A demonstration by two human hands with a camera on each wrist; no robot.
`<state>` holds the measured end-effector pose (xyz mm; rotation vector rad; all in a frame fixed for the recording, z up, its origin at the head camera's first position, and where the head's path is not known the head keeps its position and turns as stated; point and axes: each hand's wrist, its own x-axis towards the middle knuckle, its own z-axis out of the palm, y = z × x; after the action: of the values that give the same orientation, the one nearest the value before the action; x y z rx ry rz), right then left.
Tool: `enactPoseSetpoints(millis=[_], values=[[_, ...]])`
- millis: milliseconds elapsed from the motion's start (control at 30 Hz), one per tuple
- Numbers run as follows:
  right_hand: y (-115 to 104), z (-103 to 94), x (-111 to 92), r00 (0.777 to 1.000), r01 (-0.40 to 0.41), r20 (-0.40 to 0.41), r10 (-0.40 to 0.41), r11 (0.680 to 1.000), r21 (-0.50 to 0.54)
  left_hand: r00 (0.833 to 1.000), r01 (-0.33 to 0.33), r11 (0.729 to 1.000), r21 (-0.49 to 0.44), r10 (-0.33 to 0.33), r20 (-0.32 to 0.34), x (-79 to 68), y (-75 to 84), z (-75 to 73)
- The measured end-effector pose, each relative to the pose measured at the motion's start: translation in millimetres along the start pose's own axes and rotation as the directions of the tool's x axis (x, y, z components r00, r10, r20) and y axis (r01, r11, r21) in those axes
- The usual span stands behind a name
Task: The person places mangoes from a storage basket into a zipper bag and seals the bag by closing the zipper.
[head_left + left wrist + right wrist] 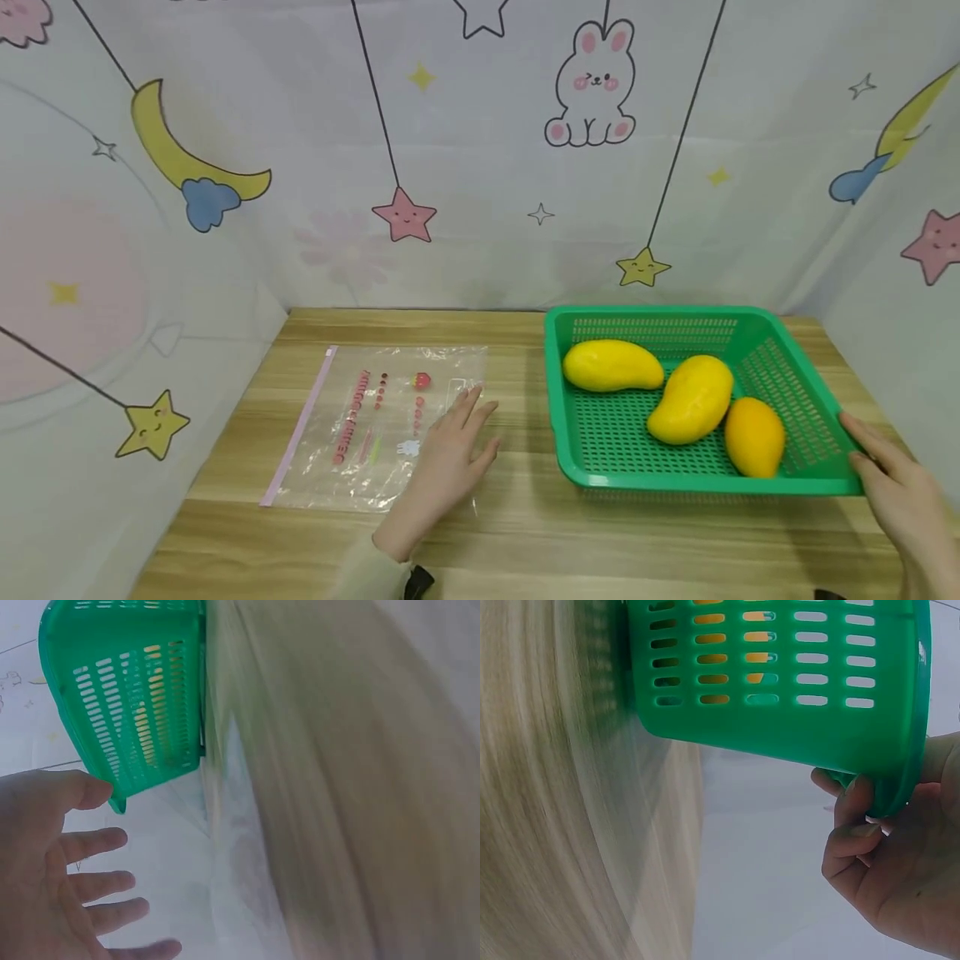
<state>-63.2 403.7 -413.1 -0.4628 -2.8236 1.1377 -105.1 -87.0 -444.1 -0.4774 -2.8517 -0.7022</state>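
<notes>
A green plastic basket (675, 483) stands on the right of the table with three yellow mangoes (690, 400) inside. My right hand (896, 483) grips the basket's right rim near its front corner; in the right wrist view curled fingers (849, 844) hook around that rim. Over the right part of a clear zip bag (315, 475) is my left hand (450, 454), fingers spread and holding nothing. The bag lies flat, with a pink zip edge on its left and printed pictures. In the left wrist view, the left hand's fingers (101, 885) are extended, apart from the basket.
The wood-grain table (525, 542) runs back to a white cloth (480, 150) printed with stars, moons and a rabbit. This cloth also closes in the left and right sides.
</notes>
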Motion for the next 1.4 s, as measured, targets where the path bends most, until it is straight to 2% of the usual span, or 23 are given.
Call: enactPoseSetpoints(millis=[133,267,367,533,767,867,967,1100,1233,1400], values=[[-2.5,0.9,0.4,1.000,0.017,0.004,-0.017,1.000,-0.013,0.995,0.067,0.995,0.067,-0.072,0.065,-2.9,-15.0,-5.8],[-3.9,1.3,-0.6,1.000,0.018,0.020,-0.018,1.000,-0.003,0.983,0.126,0.983,0.134,-0.142,0.120,-4.4,-29.1,-13.1],[-4.0,0.3,-0.4,1.000,0.025,0.011,-0.025,1.000,0.010,0.972,0.165,0.970,0.177,-0.190,0.138,-4.0,-37.3,-17.7],[-1.9,-1.5,-2.0,0.999,0.035,-0.010,-0.035,0.999,0.018,0.952,0.234,0.952,0.196,-0.265,0.154,-1.8,-46.6,-23.4],[-8.4,-3.4,-2.0,0.999,-0.035,0.032,0.034,0.999,0.020,0.936,0.240,0.937,0.255,-0.293,0.195,-0.3,-59.0,-27.6],[-9.3,-3.7,-2.3,0.999,-0.045,0.032,0.044,0.999,0.027,0.922,0.260,0.921,0.291,-0.327,0.210,2.6,-65.2,-28.4],[-8.7,-4.5,-1.7,0.998,-0.050,0.036,0.048,0.998,0.036,0.896,0.302,0.896,0.325,-0.383,0.224,5.4,-69.4,-29.8],[-7.4,-5.4,-1.9,0.998,-0.052,0.043,0.051,0.998,0.034,0.874,0.337,0.885,0.321,-0.421,0.243,7.3,-72.8,-30.9],[-7.0,-6.1,-1.9,0.997,-0.057,0.052,0.055,0.998,0.025,0.867,0.355,0.890,0.285,-0.428,0.256,7.3,-75.7,-28.9],[-7.6,-6.2,-0.6,0.997,-0.061,0.055,0.060,0.998,0.020,0.847,0.377,0.881,0.286,-0.453,0.277,5.5,-77.8,-25.1]])
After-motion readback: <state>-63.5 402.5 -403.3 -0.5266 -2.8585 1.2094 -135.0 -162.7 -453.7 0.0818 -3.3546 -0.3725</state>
